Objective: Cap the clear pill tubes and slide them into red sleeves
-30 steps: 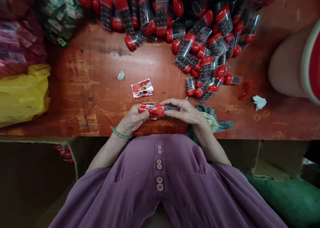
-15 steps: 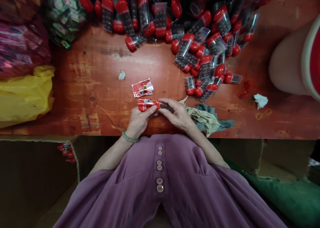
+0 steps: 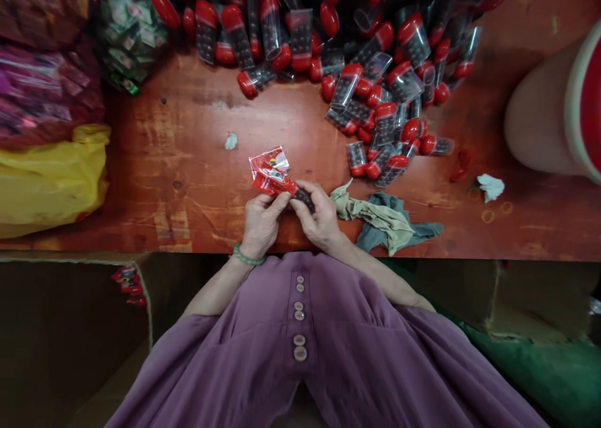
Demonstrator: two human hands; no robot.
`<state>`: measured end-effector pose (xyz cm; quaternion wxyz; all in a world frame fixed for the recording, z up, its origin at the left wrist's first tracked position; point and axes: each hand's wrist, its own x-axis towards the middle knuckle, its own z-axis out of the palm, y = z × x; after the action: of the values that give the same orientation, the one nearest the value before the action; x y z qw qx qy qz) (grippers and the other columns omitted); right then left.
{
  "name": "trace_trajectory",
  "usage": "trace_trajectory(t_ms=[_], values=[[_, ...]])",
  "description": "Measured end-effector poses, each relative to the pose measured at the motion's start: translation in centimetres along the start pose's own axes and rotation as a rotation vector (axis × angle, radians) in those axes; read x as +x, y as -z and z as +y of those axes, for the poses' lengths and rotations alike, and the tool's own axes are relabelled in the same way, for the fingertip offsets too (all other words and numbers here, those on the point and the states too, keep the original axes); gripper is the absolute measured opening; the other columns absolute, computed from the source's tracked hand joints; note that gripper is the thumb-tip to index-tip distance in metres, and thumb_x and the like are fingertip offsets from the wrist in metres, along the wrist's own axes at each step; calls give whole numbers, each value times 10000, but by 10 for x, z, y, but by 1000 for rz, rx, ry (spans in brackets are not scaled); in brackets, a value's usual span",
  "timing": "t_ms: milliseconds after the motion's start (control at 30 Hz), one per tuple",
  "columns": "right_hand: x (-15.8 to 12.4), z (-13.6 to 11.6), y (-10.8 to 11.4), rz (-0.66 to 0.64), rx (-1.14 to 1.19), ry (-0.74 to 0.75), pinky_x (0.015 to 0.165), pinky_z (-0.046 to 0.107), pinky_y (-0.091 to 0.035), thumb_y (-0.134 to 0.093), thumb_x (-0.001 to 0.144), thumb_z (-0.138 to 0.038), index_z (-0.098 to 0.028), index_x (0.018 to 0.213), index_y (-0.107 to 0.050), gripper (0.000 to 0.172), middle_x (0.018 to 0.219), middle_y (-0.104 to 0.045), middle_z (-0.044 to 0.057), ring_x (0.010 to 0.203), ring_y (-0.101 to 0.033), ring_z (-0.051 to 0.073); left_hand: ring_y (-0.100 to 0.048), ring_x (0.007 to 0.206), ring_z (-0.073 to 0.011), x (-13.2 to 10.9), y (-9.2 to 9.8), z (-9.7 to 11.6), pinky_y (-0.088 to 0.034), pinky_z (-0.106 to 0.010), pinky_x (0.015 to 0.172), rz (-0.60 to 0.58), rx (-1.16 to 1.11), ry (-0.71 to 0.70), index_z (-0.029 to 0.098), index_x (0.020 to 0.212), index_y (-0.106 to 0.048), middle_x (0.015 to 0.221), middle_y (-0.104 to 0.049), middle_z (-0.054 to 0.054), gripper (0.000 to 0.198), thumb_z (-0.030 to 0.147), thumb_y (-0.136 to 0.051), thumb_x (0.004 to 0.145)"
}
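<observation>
Between my two hands is a dark studded tube (image 3: 304, 196) with a red printed wrapper (image 3: 271, 179) at its left end. My left hand (image 3: 261, 223), with a green bead bracelet at the wrist, pinches the wrapper's lower edge where it meets the tube. My right hand (image 3: 321, 220) is closed around the dark end, thumb below and fingers above. How far the tube reaches into the wrapper is hidden. Just behind lies a flat red printed packet (image 3: 283, 157), partly covered by the held wrapper. Crumpled grey-green cloths (image 3: 382, 220) lie right of my right hand.
A large heap of red-capped clear tubes (image 3: 345, 85) with dark studded contents fills the back of the wooden table (image 3: 201, 165). Bags of packets and a yellow bag (image 3: 51, 178) stand left, a white bucket (image 3: 535, 121) right. White scraps and rubber bands (image 3: 488, 216) lie about.
Both hands have shifted slightly; the right has moved left. The held wrapper has tilted, its free end rising over the flat packet. The view has also shifted a little.
</observation>
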<state>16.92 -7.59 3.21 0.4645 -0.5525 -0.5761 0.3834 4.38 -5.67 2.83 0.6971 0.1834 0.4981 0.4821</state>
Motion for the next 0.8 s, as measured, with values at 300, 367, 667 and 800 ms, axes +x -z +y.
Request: trace_trajectory(t_ms=[300, 367, 667, 800], values=[[3, 8, -10, -58, 342, -244, 605, 243, -535, -583, 925, -535, -245, 1240, -527, 432, 922, -642, -2, 601, -544, 78, -621, 569, -110, 2, 1, 13, -537, -261, 607, -146, -5, -27, 179, 713, -737, 639, -696, -2, 377, 523, -866, 627], [4, 6, -11, -60, 340, -248, 610, 247, -539, -594, 921, -522, -243, 1214, -533, 409, 920, -639, -3, 602, -544, 78, -638, 596, -119, 3, 1, 17, -544, -263, 627, -152, -43, -16, 181, 705, -726, 651, -704, -9, 397, 549, -856, 628], [6, 2, -5, -164, 340, -274, 659, 254, -557, -623, 909, -510, -247, 1234, -512, 432, 957, -633, 11, 682, -586, 100, -615, 588, -88, 8, -1, 9, -514, -239, 630, -2, -72, -44, 179, 731, -751, 691, -723, 6, 326, 423, -911, 584], [5, 3, 8, -336, 386, -302, 709, 249, -583, -564, 951, -493, -251, 1355, -469, 481, 1039, -650, 33, 791, -642, 113, -607, 591, -83, 10, 2, 8, -505, -228, 624, 13, -50, -68, 192, 714, -750, 684, -717, 15, 320, 437, -907, 582]])
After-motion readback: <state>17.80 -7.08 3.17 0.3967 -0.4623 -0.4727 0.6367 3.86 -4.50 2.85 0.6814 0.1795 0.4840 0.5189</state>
